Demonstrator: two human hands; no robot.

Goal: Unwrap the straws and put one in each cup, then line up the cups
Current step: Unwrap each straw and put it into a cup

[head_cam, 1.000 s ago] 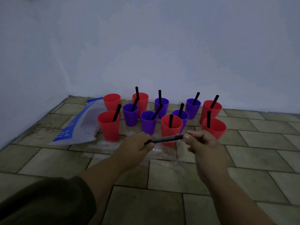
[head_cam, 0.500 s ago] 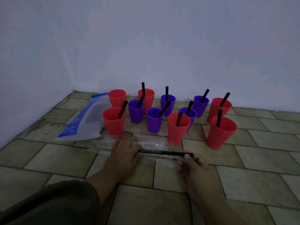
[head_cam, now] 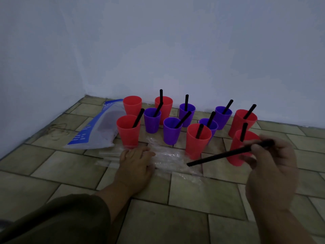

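a bare black straw [head_cam: 219, 154] slants in the air just in front of the nearest red cup [head_cam: 236, 159], its raised end pinched in the grip of the right hand [head_cam: 270, 166]. the red and purple cups [head_cam: 171, 132] stand clustered on a tiled floor [head_cam: 184, 189] near the corner of pale walls [head_cam: 158, 50]. all but the back-left red cup [head_cam: 132, 104] hold a straw. the left hand [head_cam: 136, 164] lies flat, fingers straight, on clear wrappers [head_cam: 168, 157]. a blue-and-white bag [head_cam: 98, 127] lies left of the cups. a dark sleeve [head_cam: 61, 221] covers the left forearm.
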